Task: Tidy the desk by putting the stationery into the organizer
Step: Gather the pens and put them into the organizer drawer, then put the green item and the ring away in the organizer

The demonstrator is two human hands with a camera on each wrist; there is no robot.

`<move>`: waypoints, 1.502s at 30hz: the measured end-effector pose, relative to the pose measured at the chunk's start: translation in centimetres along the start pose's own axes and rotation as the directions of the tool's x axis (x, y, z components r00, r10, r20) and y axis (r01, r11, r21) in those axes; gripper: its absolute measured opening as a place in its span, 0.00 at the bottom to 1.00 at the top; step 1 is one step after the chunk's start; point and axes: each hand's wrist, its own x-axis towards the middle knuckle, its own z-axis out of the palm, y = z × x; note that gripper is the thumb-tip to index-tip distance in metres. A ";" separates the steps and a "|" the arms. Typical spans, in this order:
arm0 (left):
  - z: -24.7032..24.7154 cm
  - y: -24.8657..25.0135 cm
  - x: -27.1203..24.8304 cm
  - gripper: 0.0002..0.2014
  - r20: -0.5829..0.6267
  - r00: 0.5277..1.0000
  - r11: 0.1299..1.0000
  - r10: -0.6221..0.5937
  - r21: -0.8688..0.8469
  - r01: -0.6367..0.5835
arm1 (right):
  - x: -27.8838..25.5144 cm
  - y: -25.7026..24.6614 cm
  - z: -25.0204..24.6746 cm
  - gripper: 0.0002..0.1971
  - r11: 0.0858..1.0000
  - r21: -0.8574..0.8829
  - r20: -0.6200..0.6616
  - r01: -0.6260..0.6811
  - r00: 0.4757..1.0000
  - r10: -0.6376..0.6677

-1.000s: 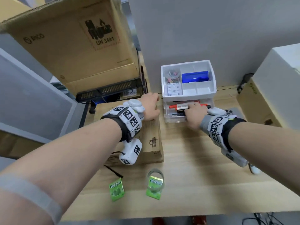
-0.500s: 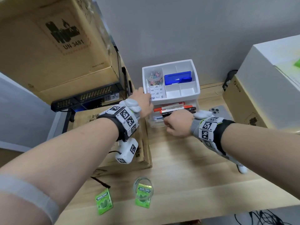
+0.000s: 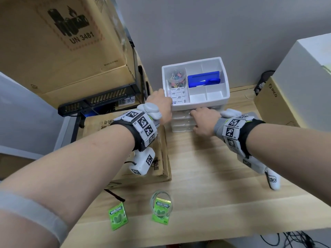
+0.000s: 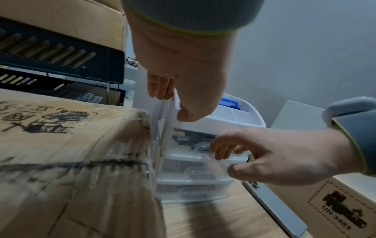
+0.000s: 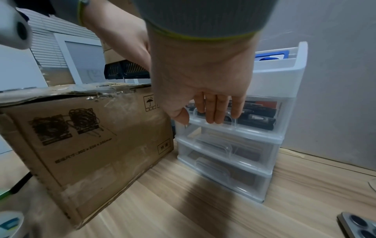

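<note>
The organizer (image 3: 217, 97) has a white divided top tray over three clear drawers and stands against the wall. The tray holds a tub of clips, a notes pad and a blue stapler (image 3: 204, 79). My left hand (image 3: 162, 102) grips the organizer's front left corner, thumb on the tray rim and fingers down its side (image 4: 173, 104). My right hand (image 3: 200, 117) presses straight fingers (image 5: 215, 112) against the front of the top drawer (image 5: 254, 127), which sits flush in the organizer. Red and black markers (image 5: 258, 111) lie inside that drawer.
A cardboard box (image 3: 100, 122) stands tight against the organizer's left side. Two green gum packets (image 3: 118, 215) and a clear tape roll (image 3: 162, 196) lie near the desk's front edge. A phone (image 4: 272, 207) lies right of the organizer, and boxes (image 3: 304, 77) stand beyond it.
The top drawer with the markers was pulled out; now it is pushed in. My right hand moved forward with it. My left hand shifted onto the organizer's corner.
</note>
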 end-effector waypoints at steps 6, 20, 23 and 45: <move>0.1 -0.2 -0.9 0.22 0.011 1.000 0.998 -0.014 -0.065 0.015 | -0.4 -1.2 -1.6 0.18 0.995 0.100 -0.033 -0.001 0.999 0.004; -4.6 -11.2 -10.5 0.17 -0.305 0.922 0.967 -0.240 -0.155 0.200 | -1.9 -15.1 -10.9 0.13 0.921 0.189 -0.555 0.341 0.811 -0.186; -4.7 -14.6 -15.1 0.17 -0.328 0.908 0.965 -0.261 -0.062 0.255 | -2.7 -19.9 -11.1 0.12 0.866 0.130 -0.528 0.482 0.773 -0.351; 23.7 -16.0 -35.6 0.12 0.338 0.929 0.916 -0.149 -0.307 0.258 | -8.4 -35.3 12.6 0.12 0.714 0.017 0.505 0.700 0.610 -0.610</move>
